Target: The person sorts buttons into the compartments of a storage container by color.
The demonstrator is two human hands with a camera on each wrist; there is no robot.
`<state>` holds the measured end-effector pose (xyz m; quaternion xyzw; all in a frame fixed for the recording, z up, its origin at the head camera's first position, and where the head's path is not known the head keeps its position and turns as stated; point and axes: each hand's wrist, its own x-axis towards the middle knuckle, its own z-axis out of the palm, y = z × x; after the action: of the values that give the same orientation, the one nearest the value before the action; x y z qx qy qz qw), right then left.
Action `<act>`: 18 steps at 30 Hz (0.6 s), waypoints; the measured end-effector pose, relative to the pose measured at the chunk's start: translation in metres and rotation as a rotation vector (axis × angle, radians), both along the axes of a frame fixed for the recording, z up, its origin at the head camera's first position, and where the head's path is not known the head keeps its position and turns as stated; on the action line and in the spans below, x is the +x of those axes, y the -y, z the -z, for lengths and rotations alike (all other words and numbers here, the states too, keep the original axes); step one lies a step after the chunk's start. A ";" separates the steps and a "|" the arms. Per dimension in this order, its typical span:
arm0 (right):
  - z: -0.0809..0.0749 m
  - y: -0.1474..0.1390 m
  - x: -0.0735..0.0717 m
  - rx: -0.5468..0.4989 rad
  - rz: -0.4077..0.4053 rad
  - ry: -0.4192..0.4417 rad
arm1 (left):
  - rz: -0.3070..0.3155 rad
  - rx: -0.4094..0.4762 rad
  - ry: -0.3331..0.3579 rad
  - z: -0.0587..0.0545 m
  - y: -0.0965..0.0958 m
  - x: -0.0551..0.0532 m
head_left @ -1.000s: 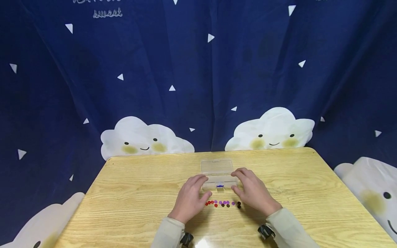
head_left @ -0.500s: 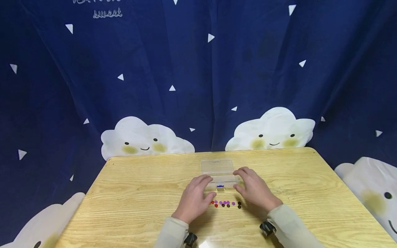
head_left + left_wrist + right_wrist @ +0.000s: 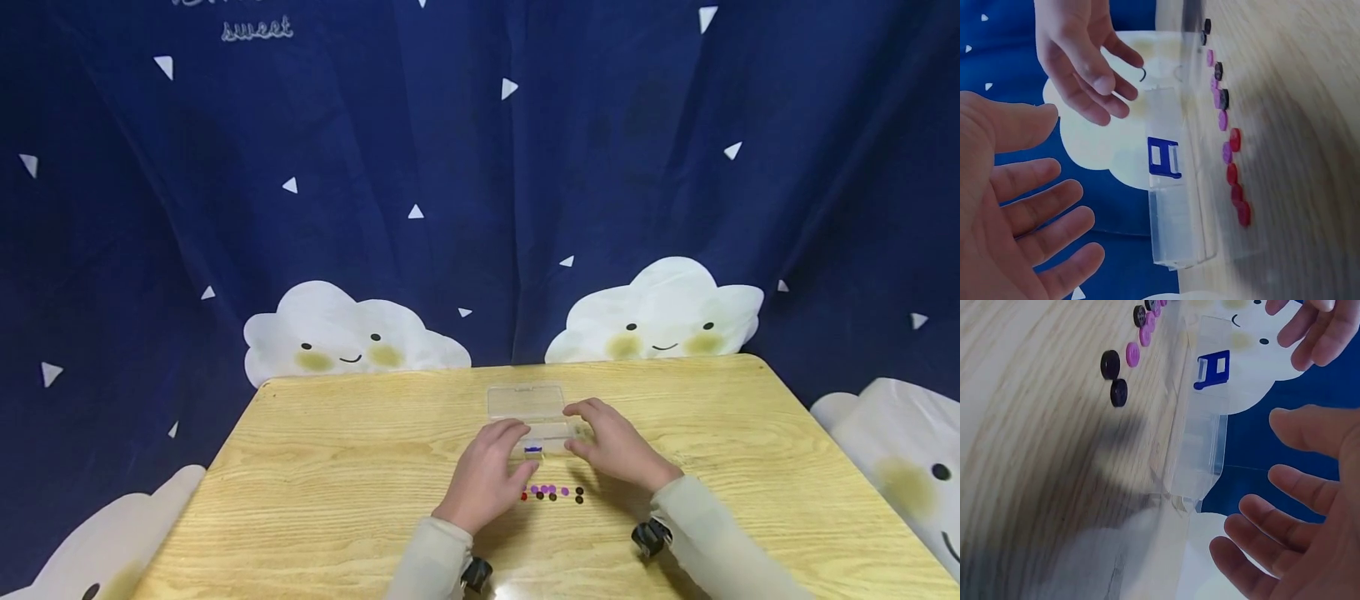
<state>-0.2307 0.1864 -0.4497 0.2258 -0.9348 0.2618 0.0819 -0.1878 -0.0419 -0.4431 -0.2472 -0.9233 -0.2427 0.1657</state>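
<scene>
A clear plastic box [image 3: 1171, 225] with a blue latch [image 3: 1164, 157] stands on the table, its clear lid [image 3: 525, 401] folded back away from me. My left hand [image 3: 487, 475] hovers over the box's left part, fingers spread and relaxed, holding nothing. At the box's right end hangs my right hand [image 3: 618, 446], its fingers loosely bent with nothing between them. In front of the box lies an uneven row of small round buttons: red buttons [image 3: 1244, 214] at the left, purple buttons [image 3: 1133, 354] in the middle, black buttons [image 3: 1110, 364] toward the right. In the head view my left hand hides most red ones.
The light wooden table [image 3: 337, 467] reaches back to a dark blue curtain [image 3: 375, 167] printed with white clouds and triangles. Black wrist cameras [image 3: 651, 537] sit under both sleeves.
My left hand has slid to the right, across the box's left part and over the red buttons. My right hand has shifted only slightly. Box and buttons stay where they were.
</scene>
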 end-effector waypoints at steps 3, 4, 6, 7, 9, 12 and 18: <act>0.000 -0.002 -0.005 -0.005 -0.011 0.043 | 0.007 0.004 0.021 -0.002 -0.003 0.000; 0.000 -0.003 -0.006 -0.002 -0.011 0.054 | 0.007 0.003 0.027 -0.002 -0.004 -0.001; 0.000 -0.005 -0.009 0.006 -0.014 0.069 | 0.010 0.001 0.036 -0.002 -0.006 -0.001; 0.000 -0.006 -0.010 0.012 -0.019 0.072 | 0.012 -0.002 0.035 -0.002 -0.007 -0.002; 0.001 -0.008 -0.013 0.021 -0.025 0.080 | 0.010 -0.016 0.027 0.000 -0.008 -0.003; 0.003 -0.009 -0.018 0.026 -0.045 0.087 | 0.006 -0.041 0.006 0.002 -0.009 -0.005; 0.005 -0.013 -0.026 0.036 -0.076 0.119 | 0.001 -0.050 0.007 0.005 -0.011 -0.004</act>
<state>-0.2569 0.1990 -0.4549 0.2464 -0.9334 0.2606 0.0122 -0.1922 -0.0310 -0.4482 -0.2511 -0.9296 -0.2204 0.1559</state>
